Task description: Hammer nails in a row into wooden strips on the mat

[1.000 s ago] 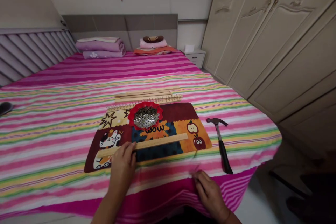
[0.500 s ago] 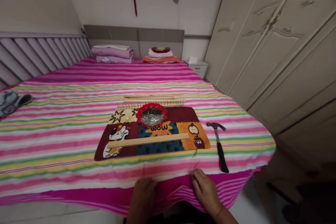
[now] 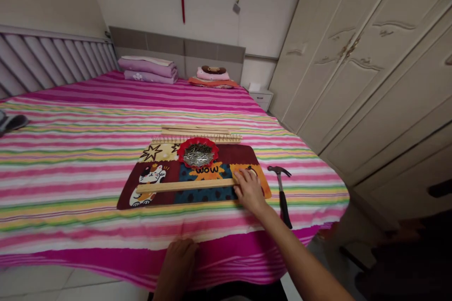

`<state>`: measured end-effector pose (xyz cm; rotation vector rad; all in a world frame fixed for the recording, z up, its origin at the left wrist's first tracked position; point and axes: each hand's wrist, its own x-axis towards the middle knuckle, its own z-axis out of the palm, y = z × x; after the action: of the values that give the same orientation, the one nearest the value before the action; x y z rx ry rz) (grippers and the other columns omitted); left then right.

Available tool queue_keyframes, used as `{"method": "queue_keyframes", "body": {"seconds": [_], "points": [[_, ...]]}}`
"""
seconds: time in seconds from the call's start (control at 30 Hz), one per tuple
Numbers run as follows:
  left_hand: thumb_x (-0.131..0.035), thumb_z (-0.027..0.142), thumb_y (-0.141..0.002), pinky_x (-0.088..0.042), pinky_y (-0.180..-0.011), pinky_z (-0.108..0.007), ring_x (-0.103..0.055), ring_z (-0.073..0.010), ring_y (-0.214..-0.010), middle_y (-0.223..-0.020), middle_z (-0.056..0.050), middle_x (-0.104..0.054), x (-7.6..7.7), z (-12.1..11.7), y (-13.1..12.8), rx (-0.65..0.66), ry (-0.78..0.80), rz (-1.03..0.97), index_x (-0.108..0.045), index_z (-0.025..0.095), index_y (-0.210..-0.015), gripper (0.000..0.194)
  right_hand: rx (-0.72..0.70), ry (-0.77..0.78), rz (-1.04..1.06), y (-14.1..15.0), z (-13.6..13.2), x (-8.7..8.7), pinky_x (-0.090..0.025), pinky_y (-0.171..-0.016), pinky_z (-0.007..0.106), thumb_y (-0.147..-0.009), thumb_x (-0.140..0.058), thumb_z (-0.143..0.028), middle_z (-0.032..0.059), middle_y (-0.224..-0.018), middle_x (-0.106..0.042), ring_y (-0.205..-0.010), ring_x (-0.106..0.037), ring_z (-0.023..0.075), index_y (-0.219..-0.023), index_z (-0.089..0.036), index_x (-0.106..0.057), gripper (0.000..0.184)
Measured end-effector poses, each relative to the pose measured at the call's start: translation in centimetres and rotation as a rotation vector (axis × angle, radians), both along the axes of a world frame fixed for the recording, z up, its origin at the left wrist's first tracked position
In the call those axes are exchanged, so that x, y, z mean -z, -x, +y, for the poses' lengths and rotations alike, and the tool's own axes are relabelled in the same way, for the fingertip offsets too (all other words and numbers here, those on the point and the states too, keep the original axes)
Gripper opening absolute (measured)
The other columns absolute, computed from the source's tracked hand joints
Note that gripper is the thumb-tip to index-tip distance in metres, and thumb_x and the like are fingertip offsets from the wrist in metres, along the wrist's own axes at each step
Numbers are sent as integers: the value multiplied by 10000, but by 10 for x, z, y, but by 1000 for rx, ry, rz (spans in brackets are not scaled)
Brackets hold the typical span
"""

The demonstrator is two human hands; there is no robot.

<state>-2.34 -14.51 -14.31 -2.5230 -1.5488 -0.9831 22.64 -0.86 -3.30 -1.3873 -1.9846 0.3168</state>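
Observation:
A pale wooden strip lies across a colourful placemat printed with a cat, fruit and "WOW". My right hand grips the strip's right end, fingers over the far side and thumb on the near side. My left hand rests low at the bed's front edge, away from the strip; it is dark and its fingers are largely hidden. Behind the strip stands a red scalloped bowl full of nails. To the right of the placemat lies a claw hammer with a black handle.
Beyond the bowl lie a strip with a row of upright nails and several plain wooden strips. A striped sheet covers the bed. Folded bedding sits by the headboard. Wardrobe doors stand at the right.
My left hand let go of the strip and drew back to the bed edge. The strip shows a different face, without the marks. My right hand moved forward onto its right end.

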Motion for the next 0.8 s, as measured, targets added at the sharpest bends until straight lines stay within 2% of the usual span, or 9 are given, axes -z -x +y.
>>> {"method": "queue_keyframes", "body": {"seconds": [0.1, 0.2, 0.27, 0.33, 0.43, 0.5, 0.6, 0.7, 0.8], "points": [[-507, 155, -775, -499, -732, -362, -635, -198, -761, -844, -40, -695, 0, -4, -3, -47, 98, -124, -666, 260, -843, 203, -77, 105, 52, -4, 20, -2, -265, -961, 551, -746, -611, -183, 128, -1032, -658, -1039, -503, 331, -990, -187, -687, 256], [-561, 252, -768, -503, -804, -404, -644, -226, -854, -889, -51, -708, -12, -2, -3, -131, 308, -483, -683, 267, -856, 152, -146, 224, 160, -9, 5, -5, -354, -912, 451, -766, -628, -284, 81, -880, -682, -913, -560, 264, -892, -205, -717, 174], [-627, 352, -728, -524, -786, -389, -655, -231, -874, -930, -61, -713, -30, 6, -1, -215, 549, -858, -675, 255, -913, 214, -161, 325, 267, -11, -19, -7, -434, -799, 369, -794, -597, -359, 50, -812, -673, -817, -583, 222, -912, -213, -713, 221], [-669, 406, -688, -536, -760, -379, -663, -240, -883, -944, -81, -712, -52, 19, 2, -303, 751, -1271, -646, 220, -989, 356, -141, 457, 392, -12, -44, -9, -454, -588, 286, -843, -513, -416, 11, -664, -629, -608, -565, 165, -938, -201, -697, 299], [-673, 396, -696, -527, -797, -382, -652, -235, -944, -1056, -106, -678, -82, 40, 5, -267, 841, -1689, -599, 184, -1057, 425, -76, 641, 582, -12, -74, -7, -317, -372, 204, -863, -429, -466, -39, -500, -525, -374, -402, 93, -883, -167, -663, 380], [-615, 354, -761, -529, -786, -343, -643, -208, -960, -1062, -97, -668, -94, 51, 4, -260, 854, -1802, -606, 179, -973, 275, -30, 716, 692, -14, -86, -6, -251, -336, 182, -837, -442, -477, -45, -485, -514, -338, -330, 66, -817, -159, -636, 373], [-566, 267, -804, -539, -731, -297, -657, -156, -848, -914, -53, -685, -106, 57, 2, -244, 843, -1894, -590, 181, -878, 116, 20, 768, 810, -19, -94, -8, -214, -335, 169, -780, -513, -464, -45, -480, -523, -330, -299, 45, -774, -152, -621, 330], [-585, 203, -783, -551, -681, -283, -656, -133, -726, -754, -13, -671, -114, 55, -1, -229, 813, -1928, -569, 174, -823, 51, 51, 768, 876, -25, -100, -17, -232, -348, 164, -750, -562, -425, -46, -474, -540, -336, -331, 42, -777, -155, -636, 282], [-602, 165, -758, -560, -659, -281, -661, -140, -710, -715, -5, -666, -121, 50, -3, -237, 788, -1927, -552, 171, -780, 55, 74, 743, 916, -27, -105, -27, -256, -356, 159, -743, -591, -391, -46, -477, -566, -351, -372, 47, -772, -167, -648, 234]]}}
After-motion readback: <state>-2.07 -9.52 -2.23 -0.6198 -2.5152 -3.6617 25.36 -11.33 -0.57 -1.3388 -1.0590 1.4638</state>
